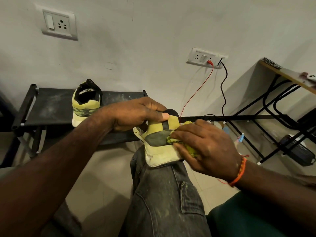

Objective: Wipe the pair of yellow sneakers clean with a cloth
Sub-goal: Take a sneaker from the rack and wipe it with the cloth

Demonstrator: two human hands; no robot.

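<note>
1. Sneakers are sitting apart: one yellow sneaker [160,142] is resting heel-end toward the camera on the person's knee [164,182] at the frame's centre, while the second sneaker [85,103] is standing alone on the black shoe rack [51,108] at centre left, its heel facing the camera.
2. Left hand [136,113] is gripping the held sneaker's upper from the left, fingers curling over the black collar and thumb pressing on the yellow heel panel.
3. Right hand [205,147] is clutching a bunched yellow-green cloth [181,144] and pressing it against the sneaker's right side, just beside the dark grey heel patch; an orange thread band [239,173] is circling that wrist.
4. Behind, a grey wall is carrying a switch-and-socket plate [59,23] at upper left and a second plate [205,57] at upper right, with a red wire [196,91] and a black cable [224,93] hanging from it.
5. A wooden-topped table [290,77] with black metal legs is standing at the right edge, with dark objects lying on the floor beneath it, too blurred to name.
6. The held sneaker is showing a pale yellow upper, a dark grey heel patch, a black strap and a dirty off-white sole; the rack's surface is looking dusty.
</note>
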